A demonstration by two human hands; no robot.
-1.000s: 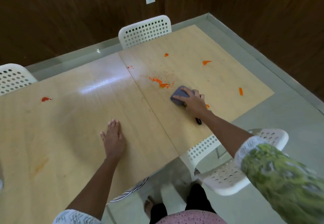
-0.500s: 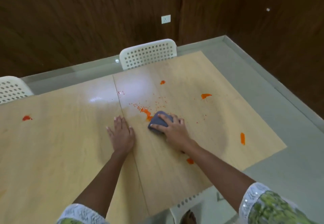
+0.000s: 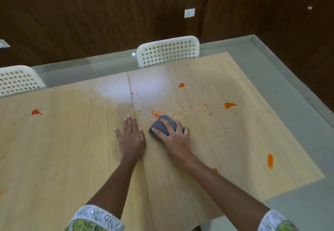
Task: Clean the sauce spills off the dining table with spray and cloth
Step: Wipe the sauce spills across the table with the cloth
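A light wooden dining table carries orange-red sauce spills. My right hand presses a folded dark grey cloth onto the table, fingers spread over it, at the near edge of a speckled patch of sauce. My left hand rests flat on the table just left of the cloth, across the seam between the two tabletops. Other blobs lie at the far middle, the right, the near right edge and the far left. No spray bottle is in view.
Two white perforated chairs stand at the table's far side, one in the middle and one at the left. Grey floor surrounds the table on the right. Dark wood-panelled walls with a socket stand behind.
The cloth under my right hand has slid left and nearer across the speckled sauce. My left hand has moved forward and right, close beside the cloth. The camera has tilted toward the wall.
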